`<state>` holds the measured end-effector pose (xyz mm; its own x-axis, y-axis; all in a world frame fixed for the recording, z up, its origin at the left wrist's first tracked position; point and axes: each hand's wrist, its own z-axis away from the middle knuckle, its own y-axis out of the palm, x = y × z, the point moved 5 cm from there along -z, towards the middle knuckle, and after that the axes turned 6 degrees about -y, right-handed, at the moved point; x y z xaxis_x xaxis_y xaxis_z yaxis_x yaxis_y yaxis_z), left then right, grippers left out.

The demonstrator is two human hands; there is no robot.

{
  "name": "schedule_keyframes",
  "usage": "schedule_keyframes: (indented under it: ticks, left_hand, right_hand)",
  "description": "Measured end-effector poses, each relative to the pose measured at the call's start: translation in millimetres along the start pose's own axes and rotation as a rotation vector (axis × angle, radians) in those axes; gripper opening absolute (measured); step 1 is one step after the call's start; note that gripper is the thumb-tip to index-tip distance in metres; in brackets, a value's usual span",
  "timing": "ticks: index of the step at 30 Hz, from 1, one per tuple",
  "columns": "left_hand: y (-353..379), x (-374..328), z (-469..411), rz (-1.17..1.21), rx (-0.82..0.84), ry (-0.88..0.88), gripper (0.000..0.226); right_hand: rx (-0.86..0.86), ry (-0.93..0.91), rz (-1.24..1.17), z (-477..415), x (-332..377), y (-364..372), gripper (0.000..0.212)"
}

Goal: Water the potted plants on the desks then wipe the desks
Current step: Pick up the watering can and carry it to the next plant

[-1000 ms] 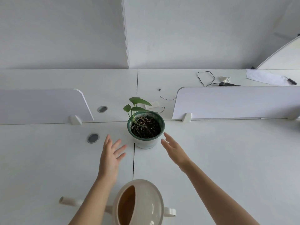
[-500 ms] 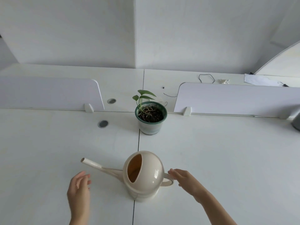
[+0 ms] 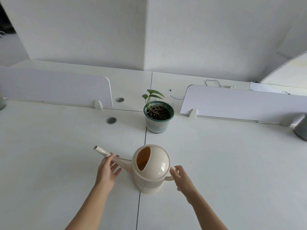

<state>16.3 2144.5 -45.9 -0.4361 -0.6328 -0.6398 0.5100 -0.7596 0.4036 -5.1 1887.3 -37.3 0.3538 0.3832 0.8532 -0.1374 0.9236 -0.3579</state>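
Note:
A cream watering can (image 3: 152, 168) stands on the white desk (image 3: 224, 163) right in front of me, its long spout pointing left. My left hand (image 3: 107, 171) lies against the spout with its fingers straight and spread. My right hand (image 3: 182, 178) is at the can's loop handle on the right, fingers curled over it. Farther back, on the seam between two desks, stands a potted plant (image 3: 158, 117): a green-rimmed pot with dark soil and a few green leaves.
Two white divider panels (image 3: 56, 87) (image 3: 240, 103) stand left and right behind the pot. Two round cable grommets (image 3: 111, 120) are set into the desk to the pot's left. A grey object (image 3: 301, 130) sits at the right edge. Thin black cables lie on the far desk.
Both hands drew back from the pot to the watering can. The left hand moved up onto the spout. The right hand closed over the handle.

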Motion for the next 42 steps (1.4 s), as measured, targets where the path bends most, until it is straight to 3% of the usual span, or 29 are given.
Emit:
schedule_keyframes:
  ticks: [12, 21, 32, 42]
  left_hand:
    - [-5.7, 1.7, 23.4, 0.003, 0.074, 0.058, 0.008]
    - [-14.2, -18.9, 78.0, -0.087, 0.163, 0.182, 0.025]
    - [-96.8, 7.4, 175.9, -0.027, -0.046, 0.363, 0.018]
    - [-206.0, 0.5, 253.7, -0.083, -0.248, 0.391, 0.014]
  right_hand:
    - [-0.109, -0.058, -0.102, 33.5, 3.3, -5.2, 0.021]
    - [-0.131, -0.092, -0.116, 81.4, 27.5, -19.2, 0.021]
    - [0.115, -0.179, -0.015, 129.9, 35.3, 14.7, 0.023]
    - [0.349, -0.201, 0.048, 165.9, 55.7, 106.1, 0.026]
